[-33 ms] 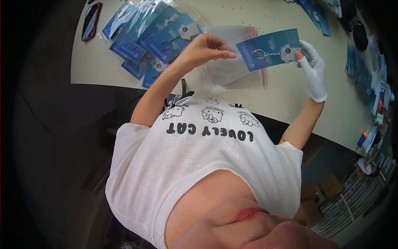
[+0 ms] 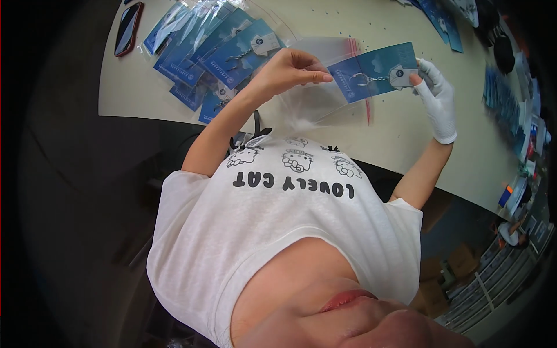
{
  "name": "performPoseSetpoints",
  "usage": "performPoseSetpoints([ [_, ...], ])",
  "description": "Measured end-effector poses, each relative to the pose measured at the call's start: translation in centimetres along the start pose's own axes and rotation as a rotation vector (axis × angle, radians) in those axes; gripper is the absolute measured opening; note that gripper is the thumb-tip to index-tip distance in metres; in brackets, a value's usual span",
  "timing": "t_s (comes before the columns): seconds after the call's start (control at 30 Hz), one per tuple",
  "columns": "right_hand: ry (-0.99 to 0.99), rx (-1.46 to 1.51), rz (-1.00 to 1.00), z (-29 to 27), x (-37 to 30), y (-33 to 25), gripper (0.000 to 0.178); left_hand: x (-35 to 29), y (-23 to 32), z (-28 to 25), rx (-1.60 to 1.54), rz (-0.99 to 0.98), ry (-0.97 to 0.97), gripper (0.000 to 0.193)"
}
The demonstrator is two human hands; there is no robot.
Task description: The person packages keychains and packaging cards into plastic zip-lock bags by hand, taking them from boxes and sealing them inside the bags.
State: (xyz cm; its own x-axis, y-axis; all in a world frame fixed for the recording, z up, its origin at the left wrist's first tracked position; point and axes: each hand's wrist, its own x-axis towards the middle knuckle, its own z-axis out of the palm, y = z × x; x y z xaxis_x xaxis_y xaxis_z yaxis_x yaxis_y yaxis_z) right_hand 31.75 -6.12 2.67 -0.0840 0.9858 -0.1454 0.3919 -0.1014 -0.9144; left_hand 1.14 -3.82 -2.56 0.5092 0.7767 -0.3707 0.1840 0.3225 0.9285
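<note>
Card point(image 2: 371, 65) with a keychain point(image 2: 401, 78) sits above the surface point(image 2: 481, 156), inward of its near edge, pinched by our right hand point(image 2: 438, 98); whether our left hand point(image 2: 290, 72) grips anything, we cannot tell.

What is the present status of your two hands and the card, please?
Right hand, gloved, grips blue card with keychain at right end. Left hand, bare, at card's left edge; contact unclear. Plastic bag partly behind card.

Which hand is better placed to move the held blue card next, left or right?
Probably the right hand: it pinches the right end of the blue card, at the keychain. The left hand is at the opposite end; contact is unclear.
</note>
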Motion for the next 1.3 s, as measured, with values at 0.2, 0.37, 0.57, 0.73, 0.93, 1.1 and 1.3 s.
performPoseSetpoints([
  [0.2, 0.008, -0.023, -0.15, 5.9, -0.1, 0.0, 0.042, -0.2, 0.2, 0.6, 0.183, 0.092, 0.102, 0.035],
  [0.37, 0.231, 0.192, -0.114, 7.7, -1.6, 1.5, 0.026, -0.7, 1.5, -0.3, 0.458, 0.257, 0.013, 0.04],
  [0.57, 0.117, -0.109, -0.531, 9.0, -2.5, 1.4, 0.02, 0.1, 0.5, -0.4, 0.152, 0.076, -0.106, 0.04],
  [0.73, 0.091, -0.14, -0.362, 2.7, 2.0, 3.2, 0.044, -2.4, 2.9, -2.6, 0.259, 0.132, -0.081, 0.043],
  [0.93, 0.87, -0.623, 0.209, -17.8, 16.2, 15.7, 0.099, -5.4, 5.1, -6.6, 0.963, 0.143, 0.174, 0.043],
  [1.1, 0.744, -0.934, 0.188, -17.6, 21.4, 15.7, 0.095, -4.6, 3.8, -7.4, 1.292, 0.166, 0.274, 0.037],
  [1.3, 0.543, -1.382, -0.461, -12.1, 20.7, 14.3, 0.055, -3.6, 4.8, -4.2, 1.465, 0.509, 0.733, 0.047],
])
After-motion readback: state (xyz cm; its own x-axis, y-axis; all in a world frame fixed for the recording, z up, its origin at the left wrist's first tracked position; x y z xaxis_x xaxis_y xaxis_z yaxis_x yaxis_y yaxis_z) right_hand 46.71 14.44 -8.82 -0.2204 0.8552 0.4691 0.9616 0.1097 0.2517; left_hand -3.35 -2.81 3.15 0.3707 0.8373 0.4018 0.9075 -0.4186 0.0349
